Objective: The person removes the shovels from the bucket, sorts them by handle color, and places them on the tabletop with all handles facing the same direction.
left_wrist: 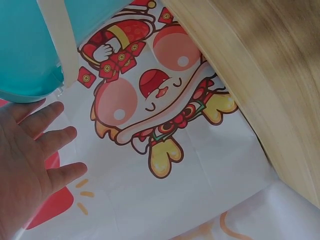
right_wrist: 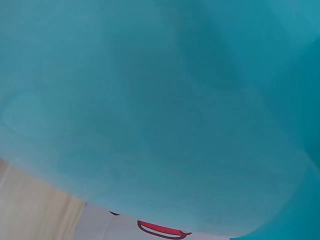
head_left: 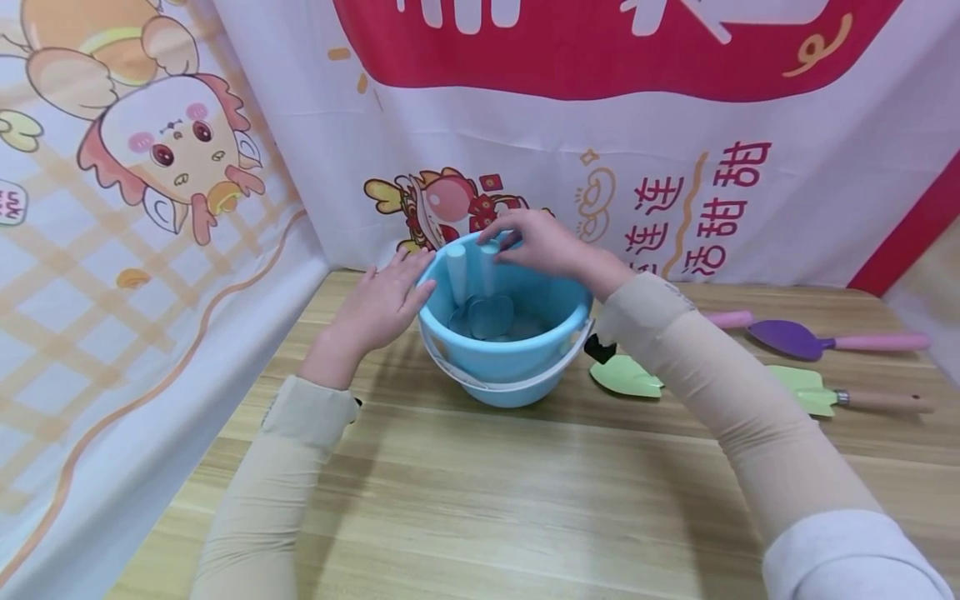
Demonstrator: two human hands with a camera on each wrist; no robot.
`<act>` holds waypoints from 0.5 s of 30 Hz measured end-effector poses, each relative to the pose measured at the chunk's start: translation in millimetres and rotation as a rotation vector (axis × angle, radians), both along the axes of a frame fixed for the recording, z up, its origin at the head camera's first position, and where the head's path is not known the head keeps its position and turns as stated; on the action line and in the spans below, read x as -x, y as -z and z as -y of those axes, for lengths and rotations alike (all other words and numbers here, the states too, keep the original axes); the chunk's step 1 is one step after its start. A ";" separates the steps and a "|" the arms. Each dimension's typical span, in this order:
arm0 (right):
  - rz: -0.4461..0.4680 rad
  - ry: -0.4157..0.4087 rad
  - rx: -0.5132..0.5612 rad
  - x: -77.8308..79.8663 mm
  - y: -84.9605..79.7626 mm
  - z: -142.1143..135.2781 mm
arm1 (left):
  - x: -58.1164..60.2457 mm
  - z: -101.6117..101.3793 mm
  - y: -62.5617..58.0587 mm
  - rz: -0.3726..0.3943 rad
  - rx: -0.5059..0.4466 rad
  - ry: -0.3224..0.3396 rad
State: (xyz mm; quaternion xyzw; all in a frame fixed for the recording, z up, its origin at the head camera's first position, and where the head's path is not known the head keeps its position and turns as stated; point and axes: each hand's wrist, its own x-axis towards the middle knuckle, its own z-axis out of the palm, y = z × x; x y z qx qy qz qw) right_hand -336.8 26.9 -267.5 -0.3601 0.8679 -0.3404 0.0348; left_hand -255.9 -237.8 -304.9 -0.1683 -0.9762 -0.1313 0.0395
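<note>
A light blue bucket with a white handle stands on the table. Two light blue toy shovels lean inside it, handles up: a left shovel and a right shovel. My right hand reaches over the rim and pinches the top of the right shovel's handle. Against the bucket's left rim rests my left hand, fingers straight. In the left wrist view, the spread fingers of that left hand lie by the bucket. Blue bucket wall fills most of the right wrist view.
Right of the bucket lie a green trowel, a purple shovel with a pink handle, and another green tool with a wooden handle. The right forearm partly covers them. A printed cloth hangs behind the table.
</note>
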 end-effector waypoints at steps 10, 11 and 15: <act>-0.008 -0.018 0.039 -4.8 4.7 -7.9 | -0.6 0.1 0.6 -0.001 -0.009 -0.002; -0.013 -0.023 0.045 -5.0 5.1 -8.4 | -0.5 0.1 0.6 0.000 -0.010 -0.001; -0.039 -0.026 0.065 -6.6 5.8 -10.8 | -0.5 -0.2 -0.4 -0.002 -0.012 0.003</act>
